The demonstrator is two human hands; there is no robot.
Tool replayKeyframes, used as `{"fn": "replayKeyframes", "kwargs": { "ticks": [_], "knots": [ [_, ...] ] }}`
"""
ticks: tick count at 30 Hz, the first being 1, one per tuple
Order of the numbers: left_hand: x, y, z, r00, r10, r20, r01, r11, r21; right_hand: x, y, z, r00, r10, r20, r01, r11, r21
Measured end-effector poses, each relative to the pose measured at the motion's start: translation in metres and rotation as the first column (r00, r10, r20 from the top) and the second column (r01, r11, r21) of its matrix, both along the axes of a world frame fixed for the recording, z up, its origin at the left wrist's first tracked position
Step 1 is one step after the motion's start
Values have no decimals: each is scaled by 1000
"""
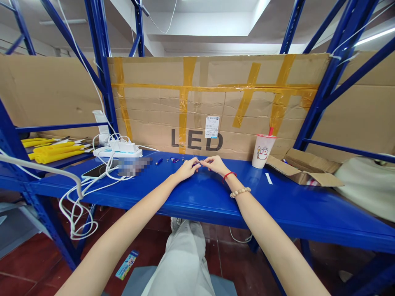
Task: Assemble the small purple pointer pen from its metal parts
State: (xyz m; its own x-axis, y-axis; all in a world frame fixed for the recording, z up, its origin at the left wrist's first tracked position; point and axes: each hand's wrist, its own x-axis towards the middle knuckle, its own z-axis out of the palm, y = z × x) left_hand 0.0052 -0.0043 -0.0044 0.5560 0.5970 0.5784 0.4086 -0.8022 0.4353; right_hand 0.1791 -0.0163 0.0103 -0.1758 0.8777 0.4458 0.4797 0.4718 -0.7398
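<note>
Over the blue table (pixel 247 197), my left hand (pixel 186 169) and my right hand (pixel 217 165) meet fingertip to fingertip. Each hand is closed in a pinch, and a tiny pale piece seems to sit between them, too small to name. Left of my hands lie a short dark-blue cylinder (pixel 159 161) and a small blue piece with some red (pixel 175 160). Other tiny parts near them are too small to make out. A red cord and a beaded bracelet (pixel 240 192) circle my right wrist.
A white paper cup (pixel 263 152) with a red straw stands to the right, near an open cardboard box (pixel 304 166). At left are a power strip (pixel 119 152), tangled white cables (pixel 74 205) and a phone (pixel 98 170). Cardboard (pixel 148 111) walls the back.
</note>
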Motion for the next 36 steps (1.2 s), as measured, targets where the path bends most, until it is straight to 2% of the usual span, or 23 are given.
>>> {"fn": "replayKeyframes", "kwargs": {
  "ticks": [7, 13, 22, 27, 36],
  "knots": [
    [-2, -3, 3, 999, 21, -26, -21, 1000, 2, -2, -1, -1, 1000, -25, -11, 24, 998, -58],
    [-2, -3, 6, 995, 86, -54, -87, 996, -20, -10, -3, 1, 996, -70, -51, 68, 996, -55],
    [-2, 2, 4, 988, 144, -55, -148, 985, -90, -17, -4, 3, 998, -36, -49, 34, 999, -37],
    [-3, 5, 2, 988, 143, -56, -148, 984, -102, -11, -1, 1, 994, -82, -73, 81, 997, -20],
    [-3, 0, 6, 991, 103, -87, -111, 990, -90, -6, -2, 4, 992, -51, -114, 46, 998, -47]
  ]
}}
